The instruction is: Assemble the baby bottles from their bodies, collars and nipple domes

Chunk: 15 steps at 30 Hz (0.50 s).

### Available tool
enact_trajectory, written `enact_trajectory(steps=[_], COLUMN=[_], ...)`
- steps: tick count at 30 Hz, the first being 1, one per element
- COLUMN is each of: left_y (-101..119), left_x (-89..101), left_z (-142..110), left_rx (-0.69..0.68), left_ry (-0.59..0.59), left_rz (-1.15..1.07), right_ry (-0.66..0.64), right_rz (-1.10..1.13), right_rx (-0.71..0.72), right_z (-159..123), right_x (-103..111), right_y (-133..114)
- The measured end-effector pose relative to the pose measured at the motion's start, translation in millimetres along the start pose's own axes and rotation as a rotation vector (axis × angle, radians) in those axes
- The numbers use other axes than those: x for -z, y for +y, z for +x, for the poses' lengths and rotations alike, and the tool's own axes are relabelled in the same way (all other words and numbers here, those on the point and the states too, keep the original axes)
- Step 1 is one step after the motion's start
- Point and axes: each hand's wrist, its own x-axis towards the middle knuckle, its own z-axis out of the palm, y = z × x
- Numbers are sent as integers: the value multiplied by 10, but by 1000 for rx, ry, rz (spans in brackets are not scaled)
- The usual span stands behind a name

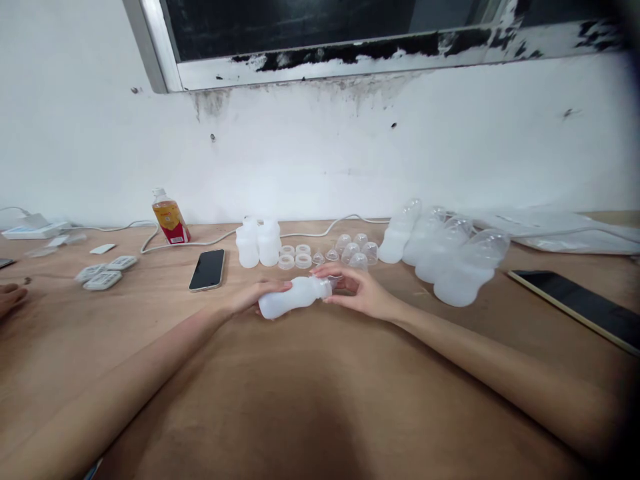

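A frosted white baby bottle (290, 299) lies tilted above the table, its top end pointing right. My left hand (253, 293) is closed round its base end. At the neck, the fingers of my right hand (357, 288) are curled round the collar and clear teat. Just behind are several screw rings (295, 257), two loose teats (325, 256) and several clear dome caps (357, 249). Two bottle bodies without tops (258, 243) stand to their left. On the right, several capped baby bottles (445, 253) stand in a slanting row.
A dark phone (207, 270) lies left of the bottles, a larger phone (575, 303) at the right. Behind are a drink bottle (171, 217), a white cable (320, 233) and plastic bags (565, 230). Another person's hand (11, 297) rests at the left edge, near small white cases (105, 272).
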Motion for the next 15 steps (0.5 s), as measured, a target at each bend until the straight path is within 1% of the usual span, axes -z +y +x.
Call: enact_trajectory(steps=[2, 3, 4, 5, 8, 9, 11, 12, 13, 15], left_y=[23, 30, 35, 36, 7, -14, -69, -99, -127, -170], left_x=[31, 33, 25, 7, -83, -114, -156, -167, -171, -166], left_z=[3, 2, 0, -6, -28, -32, -31, -24, -15, 7], left_rx=[71, 74, 27, -50, -335, -410, -497, -514, -521, -519], left_ry=[-169, -214, -166, -99, 77, 121, 157, 170, 180, 205], left_rz=[-32, -7, 52, 129, 330, 374, 434, 452, 462, 462], right_ry=[22, 36, 47, 49, 5, -24, -65, -62, -46, -11], right_rz=[-16, -34, -44, -39, 36, 54, 34, 0, -43, -140], right_rx=[-36, -64, -104, -158, -351, -407, -464, -451, -407, -241], right_z=[3, 3, 2, 0, 0, 2, 10, 15, 18, 21], right_x=[-8, -11, -14, -15, -17, -16, -7, 0, 8, 27], right_y=[-12, -16, -15, -10, 31, 47, 65, 65, 58, 29])
